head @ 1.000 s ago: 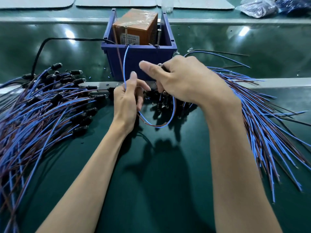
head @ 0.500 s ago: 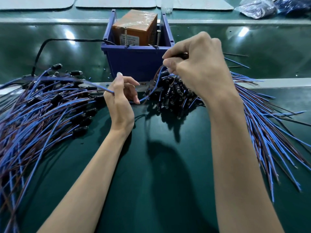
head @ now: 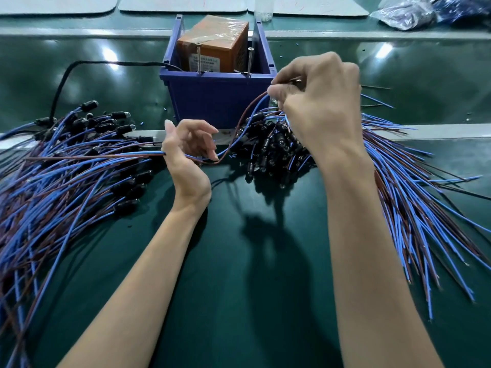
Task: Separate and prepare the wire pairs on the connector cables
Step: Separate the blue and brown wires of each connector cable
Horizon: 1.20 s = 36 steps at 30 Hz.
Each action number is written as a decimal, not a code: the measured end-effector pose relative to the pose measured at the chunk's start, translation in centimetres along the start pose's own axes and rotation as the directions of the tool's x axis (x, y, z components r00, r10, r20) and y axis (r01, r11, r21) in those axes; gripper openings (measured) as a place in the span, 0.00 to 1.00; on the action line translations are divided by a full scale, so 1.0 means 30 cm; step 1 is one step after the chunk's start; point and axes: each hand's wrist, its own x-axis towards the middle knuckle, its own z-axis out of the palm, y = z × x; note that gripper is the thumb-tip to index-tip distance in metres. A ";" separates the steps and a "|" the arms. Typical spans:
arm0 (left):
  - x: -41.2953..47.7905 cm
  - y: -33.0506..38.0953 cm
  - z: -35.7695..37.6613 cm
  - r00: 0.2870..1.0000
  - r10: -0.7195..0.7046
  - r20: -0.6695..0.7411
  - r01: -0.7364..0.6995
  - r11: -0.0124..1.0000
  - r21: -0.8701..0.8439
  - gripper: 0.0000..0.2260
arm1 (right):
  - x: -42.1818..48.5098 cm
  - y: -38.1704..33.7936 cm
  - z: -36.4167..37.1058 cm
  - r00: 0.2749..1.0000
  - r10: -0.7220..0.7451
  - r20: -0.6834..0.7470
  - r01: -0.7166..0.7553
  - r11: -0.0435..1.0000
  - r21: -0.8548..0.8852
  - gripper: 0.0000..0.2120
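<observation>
Mid-left lay a fanned left pile (head: 69, 176) of blue-and-brown cables. At centre, the left hand (head: 186, 158) curled loosely about one cable (head: 240, 120), grip unclear. Upper right, the right hand (head: 321, 102) pinched its connector end above the right pile (head: 414, 208), likely drawing it free.

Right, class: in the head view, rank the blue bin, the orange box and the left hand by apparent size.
Largest: blue bin. Then orange box and left hand: about alike; the hand is nearer the camera, so unranked.
</observation>
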 end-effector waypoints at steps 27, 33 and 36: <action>0.013 -0.002 -0.003 0.998 -0.048 -0.037 0.049 0.998 0.046 0.13 | -0.012 0.012 0.043 0.997 0.045 -0.064 -0.049 0.996 -0.069 0.11; 0.011 0.002 -0.003 0.999 -0.034 -0.040 0.036 0.997 0.066 0.13 | 0.004 0.025 0.062 0.983 0.128 -0.134 -0.110 0.985 0.130 0.09; 0.012 0.002 -0.003 0.998 -0.040 -0.040 0.042 0.997 0.071 0.13 | 0.021 0.040 0.066 0.962 0.252 -0.109 -0.183 0.885 0.429 0.10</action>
